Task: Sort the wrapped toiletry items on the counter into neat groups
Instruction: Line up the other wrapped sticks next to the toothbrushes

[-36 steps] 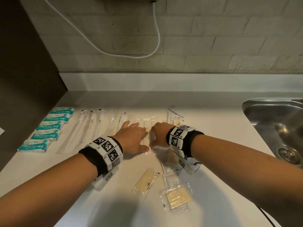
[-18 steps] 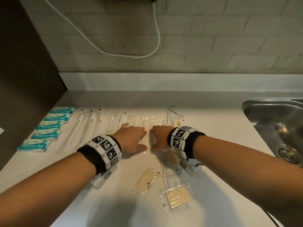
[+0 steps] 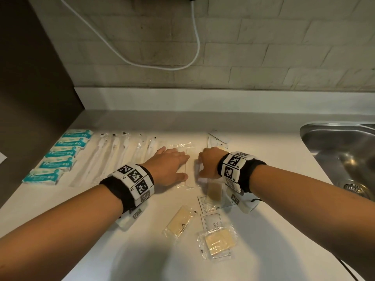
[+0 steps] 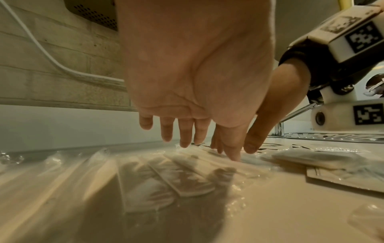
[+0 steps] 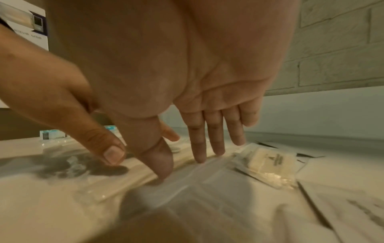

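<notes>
On the white counter point(image 3: 142, 250) my left hand point(image 3: 169, 167) lies flat, fingers straight, over clear-wrapped combs point(image 3: 187, 159). My right hand point(image 3: 209, 165) sits just right of it, fingers straight, thumb and fingertips touching the same clear wrappers point(image 5: 145, 177). Teal-and-white packets point(image 3: 58, 155) form a column at far left. Long clear-wrapped toothbrushes point(image 3: 109, 155) lie in a row beside them. Loose cream items in clear wrap point(image 3: 179, 222) point(image 3: 220, 241) lie nearer me. In the left wrist view my left fingertips point(image 4: 185, 141) hover just above the wrappers point(image 4: 166, 177).
A steel sink point(image 3: 343, 151) is set into the counter at right. A dark cabinet side point(image 3: 30, 98) borders the left. A white cable point(image 3: 194, 47) hangs on the brick wall behind. Flat white sachets point(image 3: 217, 138) lie behind my right hand, more point(image 3: 215, 222) near the cream items.
Both hands have stayed on the clear wrappers mid-counter. The right hand shifted slightly right, so the gap between the hands has widened a little.
</notes>
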{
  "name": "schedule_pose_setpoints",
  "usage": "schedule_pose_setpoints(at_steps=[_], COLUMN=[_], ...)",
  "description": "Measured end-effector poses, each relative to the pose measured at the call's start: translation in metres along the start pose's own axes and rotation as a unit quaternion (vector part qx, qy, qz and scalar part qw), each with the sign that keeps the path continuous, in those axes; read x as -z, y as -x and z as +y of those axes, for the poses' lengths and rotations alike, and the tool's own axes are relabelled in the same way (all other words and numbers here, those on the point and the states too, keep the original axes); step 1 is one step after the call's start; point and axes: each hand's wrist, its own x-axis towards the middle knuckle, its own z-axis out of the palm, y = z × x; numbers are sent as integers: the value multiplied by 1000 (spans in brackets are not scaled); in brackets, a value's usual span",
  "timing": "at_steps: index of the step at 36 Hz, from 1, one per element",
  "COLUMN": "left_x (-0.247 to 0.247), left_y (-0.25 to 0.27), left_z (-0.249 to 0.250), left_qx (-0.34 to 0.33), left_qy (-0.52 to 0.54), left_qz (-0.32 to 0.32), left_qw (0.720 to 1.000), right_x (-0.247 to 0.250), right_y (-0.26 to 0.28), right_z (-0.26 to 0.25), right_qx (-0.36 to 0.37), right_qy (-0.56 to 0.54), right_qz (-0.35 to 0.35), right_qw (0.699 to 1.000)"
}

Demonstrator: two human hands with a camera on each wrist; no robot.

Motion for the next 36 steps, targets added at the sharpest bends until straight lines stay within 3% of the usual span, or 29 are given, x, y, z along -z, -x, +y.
schedule_pose_setpoints(at_steps=[8, 27, 36], left_x=[-7, -5, -4], left_y=[-8, -7, -8], left_z=[15, 13, 13], left_qx=[-3, -3, 4], left_qy=[-73, -53, -35], left_qz=[-35, -38, -32], left_qw=[997, 998, 999], right_x=[-7, -4, -3], right_y=[3, 3, 3], right_z=[0, -4, -2], right_qx=[14, 33, 27], right_qy=[-15, 13, -23], right_qz=[-14, -40, -41], right_qw=[1000, 999, 999])
